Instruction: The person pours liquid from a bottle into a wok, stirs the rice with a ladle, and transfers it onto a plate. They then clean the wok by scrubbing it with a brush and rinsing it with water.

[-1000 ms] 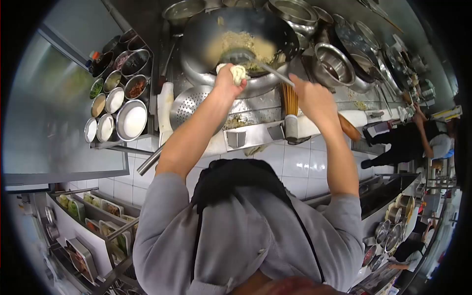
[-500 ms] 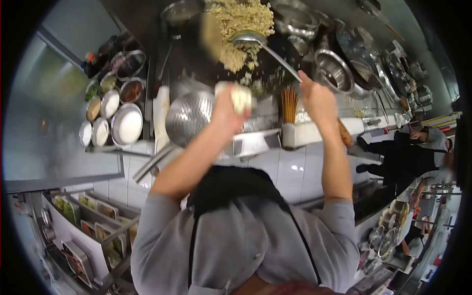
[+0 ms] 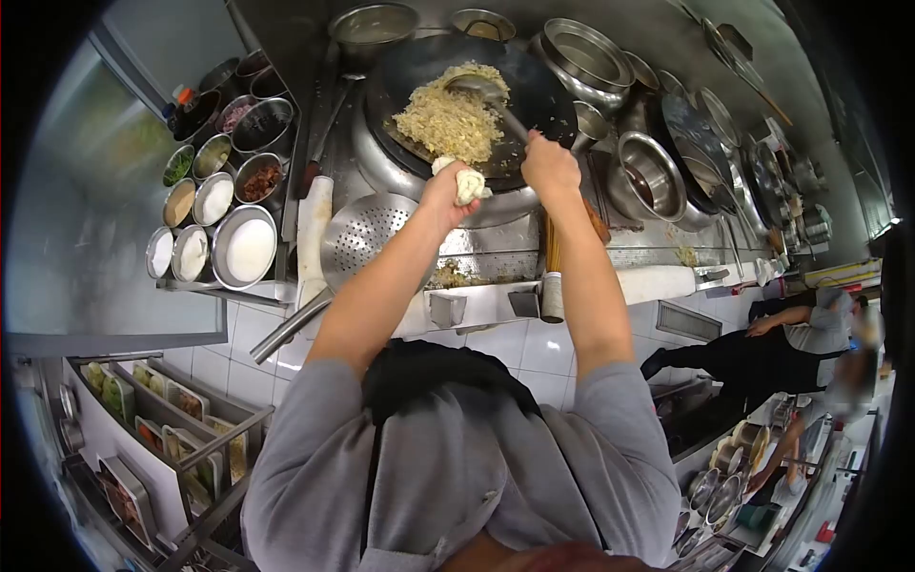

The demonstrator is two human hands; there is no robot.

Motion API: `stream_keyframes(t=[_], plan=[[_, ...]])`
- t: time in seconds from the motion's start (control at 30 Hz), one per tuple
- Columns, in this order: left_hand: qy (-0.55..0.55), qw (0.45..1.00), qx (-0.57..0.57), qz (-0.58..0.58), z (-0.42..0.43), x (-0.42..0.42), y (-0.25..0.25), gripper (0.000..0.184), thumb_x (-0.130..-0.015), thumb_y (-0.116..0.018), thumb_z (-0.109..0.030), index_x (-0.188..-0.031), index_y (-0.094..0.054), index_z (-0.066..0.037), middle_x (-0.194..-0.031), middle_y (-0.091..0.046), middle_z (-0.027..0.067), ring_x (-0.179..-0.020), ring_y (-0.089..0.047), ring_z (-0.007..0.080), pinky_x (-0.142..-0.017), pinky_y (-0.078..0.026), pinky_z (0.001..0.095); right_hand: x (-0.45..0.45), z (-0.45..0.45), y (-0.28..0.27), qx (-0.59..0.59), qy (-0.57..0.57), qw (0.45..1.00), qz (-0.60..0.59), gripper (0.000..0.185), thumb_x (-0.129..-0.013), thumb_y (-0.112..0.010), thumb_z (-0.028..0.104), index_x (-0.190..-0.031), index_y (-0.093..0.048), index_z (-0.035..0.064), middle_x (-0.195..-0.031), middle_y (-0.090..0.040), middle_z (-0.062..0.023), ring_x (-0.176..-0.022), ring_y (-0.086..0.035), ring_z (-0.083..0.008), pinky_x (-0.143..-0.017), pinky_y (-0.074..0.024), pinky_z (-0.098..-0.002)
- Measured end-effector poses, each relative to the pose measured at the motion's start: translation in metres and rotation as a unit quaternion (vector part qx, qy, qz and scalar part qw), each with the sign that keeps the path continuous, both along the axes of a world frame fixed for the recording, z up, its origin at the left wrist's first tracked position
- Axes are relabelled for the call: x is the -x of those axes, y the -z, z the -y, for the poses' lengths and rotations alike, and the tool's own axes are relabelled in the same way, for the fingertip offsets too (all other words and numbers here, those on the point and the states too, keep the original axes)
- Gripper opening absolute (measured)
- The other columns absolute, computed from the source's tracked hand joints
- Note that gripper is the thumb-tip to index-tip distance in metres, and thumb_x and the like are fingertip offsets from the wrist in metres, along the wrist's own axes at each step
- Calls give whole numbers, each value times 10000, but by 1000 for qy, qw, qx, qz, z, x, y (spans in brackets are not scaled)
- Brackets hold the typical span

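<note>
My left hand (image 3: 444, 198) is closed around a folded pale cloth (image 3: 469, 185) at the near rim of the black wok (image 3: 543, 91). My right hand (image 3: 551, 168) grips the handle of a metal ladle (image 3: 478, 88), whose bowl rests in the fried rice (image 3: 443, 119). The rice lies heaped in the left and middle of the wok, with a few grains scattered to the right. A perforated strainer (image 3: 367, 234) lies beneath my left forearm. Near my right wrist stands a bundle of thin bamboo sticks (image 3: 553, 250), partly hidden by my arm.
Several seasoning bowls (image 3: 250, 250) stand on the left. A large metal pot (image 3: 374, 27) is behind the wok. Steel bowls (image 3: 648, 176) and pans crowd the right. Another person (image 3: 786, 338) is at the far right, and food containers (image 3: 195, 458) sit behind me on the left.
The wok and rice were blurred, with rice spread toward the far side; now the rice is gathered nearer. My right hand and the ladle handle have moved left. Both hands keep their hold.
</note>
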State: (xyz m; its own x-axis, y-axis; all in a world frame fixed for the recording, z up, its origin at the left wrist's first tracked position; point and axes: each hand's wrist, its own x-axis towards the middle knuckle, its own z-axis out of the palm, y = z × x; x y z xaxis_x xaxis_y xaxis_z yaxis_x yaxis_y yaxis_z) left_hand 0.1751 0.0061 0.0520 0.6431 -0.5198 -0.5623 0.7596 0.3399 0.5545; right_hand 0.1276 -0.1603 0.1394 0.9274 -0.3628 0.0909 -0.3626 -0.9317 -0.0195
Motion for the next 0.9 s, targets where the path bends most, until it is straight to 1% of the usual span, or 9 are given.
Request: stream_keyframes(t=[0.17,0.2,0.33,0.47,0.6,0.7,0.8,0.83,0.9], plan=[[-4,1000,9,-22,-8,8,-1,201,-890,-643,-317,-983,-613,-141,-812,-661,42,-707,-663,194,-571,-583,357,91,-18,-12,7,-61,997,-41,347,-933,-518,165,-1270,-558,94,-823,-692,-232,-790,-698,-414,-722,-564,-520],[-3,999,31,-32,-10,8,-1,245,-895,-658,-309,-1040,-597,-122,-872,-658,65,-766,-663,224,-655,-604,395,98,-15,-19,6,-55,997,-49,354,-928,-525,163,-1273,-556,93,-806,-690,-228,-779,-699,-411,-712,-564,-520],[-31,994,71,-74,-5,6,-6,245,-893,-674,-247,-1055,-579,-90,-939,-631,106,-816,-644,264,-760,-606,453,28,16,0,19,-33,999,-8,328,-903,-533,129,-1223,-584,78,-911,-698,-243,-865,-696,-410,-756,-564,-501],[-65,993,81,-62,-4,8,3,244,-871,-695,-199,-1060,-582,-95,-947,-624,119,-815,-643,287,-753,-608,457,-39,3,4,-30,-12,999,3,224,-920,-514,143,-1109,-604,63,-964,-698,-246,-936,-686,-416,-810,-556,-498],[-32,993,69,-94,2,-10,-3,204,-897,-633,-175,-1074,-564,-100,-963,-612,138,-866,-636,312,-771,-603,488,48,-30,-22,-41,-86,994,-61,227,-931,-501,162,-1112,-615,84,-907,-695,-253,-877,-695,-416,-783,-559,-504],[-46,992,23,-112,21,-18,-11,178,-917,-570,-158,-1083,-542,-100,-963,-606,146,-882,-632,313,-791,-595,513,89,3,-11,37,-95,995,-20,284,-948,-520,206,-1206,-605,120,-853,-692,-219,-798,-689,-409,-745,-551,-525],[-107,986,44,-117,23,20,5,114,-917,-518,-136,-1029,-536,-117,-903,-609,101,-726,-622,264,-544,-573,456,88,25,-9,53,-48,997,-3,302,-948,-512,194,-1225,-599,112,-837,-695,-202,-811,-690,-394,-720,-554,-500],[-134,983,62,-107,25,22,-15,109,-915,-514,-135,-1019,-543,-130,-884,-611,84,-690,-620,253,-480,-557,434,83,33,-15,56,-55,997,27,279,-955,-490,188,-1194,-607,101,-857,-699,-213,-818,-693,-393,-722,-553,-502],[-67,989,60,-121,1,72,-65,79,-881,-542,-149,-953,-541,-182,-825,-598,56,-651,-588,200,-386,-454,319,108,23,-39,22,-6,999,26,346,-963,-508,208,-1296,-581,149,-868,-705,-204,-809,-688,-400,-727,-546,-512]])
